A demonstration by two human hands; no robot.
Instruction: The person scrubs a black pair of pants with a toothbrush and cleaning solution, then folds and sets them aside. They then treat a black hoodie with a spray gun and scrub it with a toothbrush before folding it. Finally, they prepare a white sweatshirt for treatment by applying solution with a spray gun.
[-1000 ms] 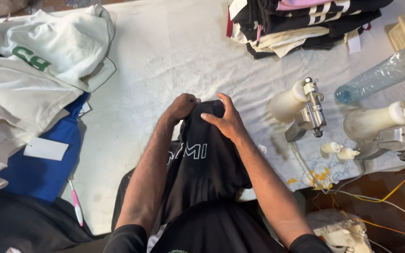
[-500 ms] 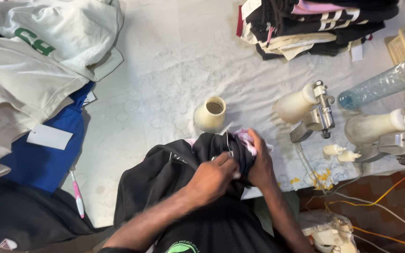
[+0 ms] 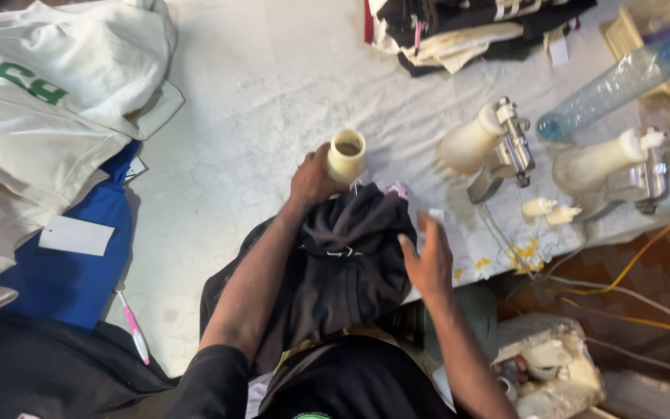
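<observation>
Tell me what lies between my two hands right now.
In the head view, a bunched black garment lies between the left hand and right hand.

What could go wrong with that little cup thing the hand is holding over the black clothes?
The cream cup is tilted in the left hand, right above the black garment, so anything inside might spill on it. The right hand hovers off the cloth, so the garment, bunched at the edge of the white table cover, could slide off. Loose yellow cables lie below, where it might snag.
</observation>
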